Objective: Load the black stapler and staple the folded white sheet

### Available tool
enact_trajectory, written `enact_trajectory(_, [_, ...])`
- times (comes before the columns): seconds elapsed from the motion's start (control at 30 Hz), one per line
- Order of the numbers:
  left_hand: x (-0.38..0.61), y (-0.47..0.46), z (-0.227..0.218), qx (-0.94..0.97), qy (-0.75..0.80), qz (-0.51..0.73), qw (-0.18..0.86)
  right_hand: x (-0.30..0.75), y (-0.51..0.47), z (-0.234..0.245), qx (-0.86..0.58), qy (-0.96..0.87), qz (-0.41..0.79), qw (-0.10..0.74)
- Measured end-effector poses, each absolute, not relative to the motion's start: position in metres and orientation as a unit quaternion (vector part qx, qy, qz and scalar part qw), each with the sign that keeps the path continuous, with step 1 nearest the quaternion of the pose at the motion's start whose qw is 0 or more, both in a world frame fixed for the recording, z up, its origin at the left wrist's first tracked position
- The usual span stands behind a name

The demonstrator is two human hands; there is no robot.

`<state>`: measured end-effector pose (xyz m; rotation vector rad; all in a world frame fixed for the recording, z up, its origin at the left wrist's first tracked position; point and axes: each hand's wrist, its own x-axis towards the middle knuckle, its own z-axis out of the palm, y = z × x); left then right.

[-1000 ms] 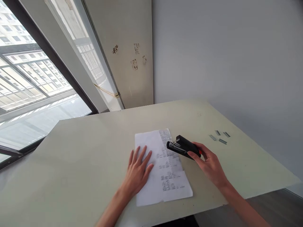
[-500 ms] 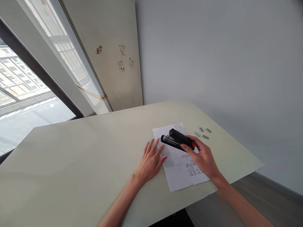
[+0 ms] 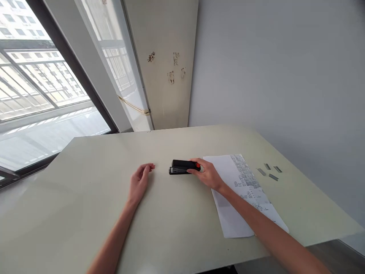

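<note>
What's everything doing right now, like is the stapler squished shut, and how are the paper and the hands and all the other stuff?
Stapler: held, front not squeezed shut
Right hand: closed around the stapler's back end
Left hand: fingers curled, no thing seen in it
Paper: flat on the table, printed, partly hidden by the right forearm
Four staple strips: loose, lying apart
Tall panel: upright, stained with brown patches

There are one left hand (image 3: 139, 183), one right hand (image 3: 208, 176), one black stapler (image 3: 181, 164), four staple strips (image 3: 273, 177), one tabletop (image 3: 85, 182) and four brown patches (image 3: 170, 77); the printed paper's (image 3: 225, 213) sheet count is unclear.
</note>
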<state>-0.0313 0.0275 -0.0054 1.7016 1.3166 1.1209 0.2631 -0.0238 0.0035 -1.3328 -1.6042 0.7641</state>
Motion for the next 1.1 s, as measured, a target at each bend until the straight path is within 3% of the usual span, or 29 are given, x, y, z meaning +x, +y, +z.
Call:
enact_trajectory(0.3, [-0.028, 0.021, -0.012, 0.64, 0.506, 0.42, 0.398, 0.243, -0.019, -0.014, -0.518, -0.671, 0.336, 0.411])
enact_trajectory(0.67, [-0.024, 0.02, -0.009, 0.67, 0.522, 0.379, 0.368, 0.258, -0.025, -0.013, -0.511, -0.676, 0.375, 0.376])
enact_trajectory(1.1, [-0.019, 0.018, -0.007, 0.678, 0.532, 0.359, 0.358, 0.259, -0.022, -0.021, -0.531, -0.631, 0.394, 0.406])
